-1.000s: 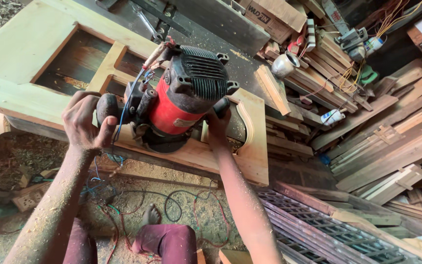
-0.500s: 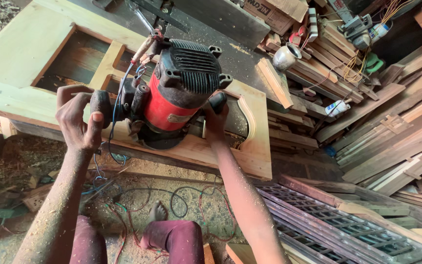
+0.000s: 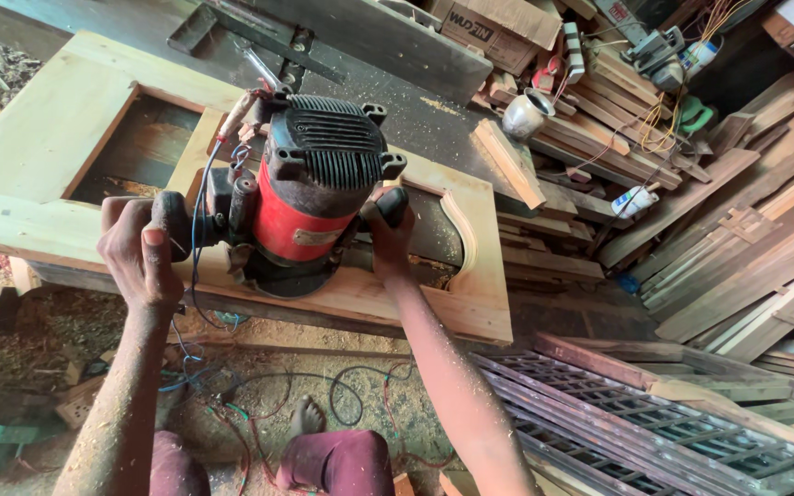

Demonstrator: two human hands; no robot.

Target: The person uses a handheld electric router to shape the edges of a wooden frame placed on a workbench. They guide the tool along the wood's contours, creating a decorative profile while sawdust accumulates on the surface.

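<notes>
Both hands are on the router (image 3: 310, 197), red body and black ribbed cap, sitting upright on the near rail of the pale wooden door frame (image 3: 470, 303). The left hand (image 3: 140, 253) is wrapped tight round the black side knob, thumb up; the right hand (image 3: 388, 241) is clamped on the opposite knob. Cables (image 3: 197, 234) drop from the tool's left side to the sawdust floor (image 3: 259, 404). Stacked planks (image 3: 765, 248) lie well off to the right, a dark lattice panel (image 3: 654, 432) below them.
</notes>
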